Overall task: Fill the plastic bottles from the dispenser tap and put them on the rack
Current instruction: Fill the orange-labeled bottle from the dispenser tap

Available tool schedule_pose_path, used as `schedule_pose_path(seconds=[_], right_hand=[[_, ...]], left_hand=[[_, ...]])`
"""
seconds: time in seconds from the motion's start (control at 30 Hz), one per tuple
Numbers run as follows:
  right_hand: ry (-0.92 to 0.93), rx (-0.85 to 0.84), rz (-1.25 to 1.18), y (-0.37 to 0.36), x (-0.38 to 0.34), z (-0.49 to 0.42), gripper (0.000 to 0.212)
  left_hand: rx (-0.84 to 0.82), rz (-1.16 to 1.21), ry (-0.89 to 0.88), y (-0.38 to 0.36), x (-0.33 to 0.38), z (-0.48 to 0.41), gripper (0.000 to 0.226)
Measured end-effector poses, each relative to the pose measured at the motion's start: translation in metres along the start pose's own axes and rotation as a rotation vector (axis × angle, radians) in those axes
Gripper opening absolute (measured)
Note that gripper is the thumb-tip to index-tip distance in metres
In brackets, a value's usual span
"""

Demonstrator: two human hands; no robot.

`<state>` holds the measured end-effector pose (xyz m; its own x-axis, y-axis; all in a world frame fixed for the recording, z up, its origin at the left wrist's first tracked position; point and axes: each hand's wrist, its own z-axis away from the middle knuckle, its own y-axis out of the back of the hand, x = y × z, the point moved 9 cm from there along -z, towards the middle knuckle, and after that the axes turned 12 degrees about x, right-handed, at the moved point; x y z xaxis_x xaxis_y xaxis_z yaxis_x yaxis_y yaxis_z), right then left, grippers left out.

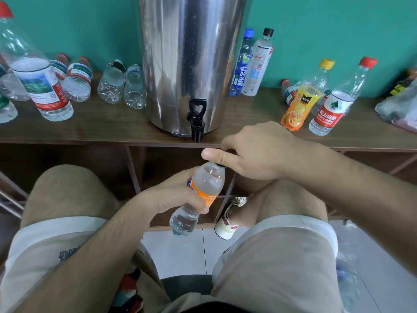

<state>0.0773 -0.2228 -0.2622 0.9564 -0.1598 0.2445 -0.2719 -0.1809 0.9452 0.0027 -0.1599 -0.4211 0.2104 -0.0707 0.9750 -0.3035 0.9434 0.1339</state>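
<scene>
My left hand grips a small clear bottle with an orange label around its middle, tilted, below the edge of the wooden rack top. My right hand has thumb and fingers curled round the bottle's dark cap, which is mostly hidden. The bottle looks filled with clear liquid. The steel dispenser stands on the rack top, its black tap just above and left of the bottle's neck.
Left of the dispenser lie several empty clear bottles, and a red-capped one stands. To the right stand a blue bottle, a white-label bottle, an orange juice bottle and a red-label bottle. My knees flank the bottle.
</scene>
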Motion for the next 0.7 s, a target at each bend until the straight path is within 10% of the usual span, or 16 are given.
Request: schedule_pose_path(seconds=[0.13,0.3,0.47,0.6,0.7], right_hand=[[0.043,-0.062,-0.382,-0.003,-0.008,0.002,0.043],[0.052,0.108,0.064,-0.004,-0.012,-0.006,0.085],[0.204,0.256,-0.071,0.004,-0.025,-0.005,0.059],[-0.275,0.140,-0.125,-0.030,0.004,-0.010,0.070],[-0.137,0.219,-0.080,-0.023,-0.003,-0.012,0.076]], left_hand=[[0.036,0.023,-0.019,0.006,0.004,-0.003,0.075],[0.041,-0.034,-0.012,0.003,-0.001,-0.002,0.064],[0.040,-0.049,-0.007,0.002,-0.002,-0.003,0.063],[0.198,-0.118,-0.026,0.013,-0.004,-0.007,0.073],[0.221,-0.116,-0.037,0.018,0.000,-0.008,0.074]])
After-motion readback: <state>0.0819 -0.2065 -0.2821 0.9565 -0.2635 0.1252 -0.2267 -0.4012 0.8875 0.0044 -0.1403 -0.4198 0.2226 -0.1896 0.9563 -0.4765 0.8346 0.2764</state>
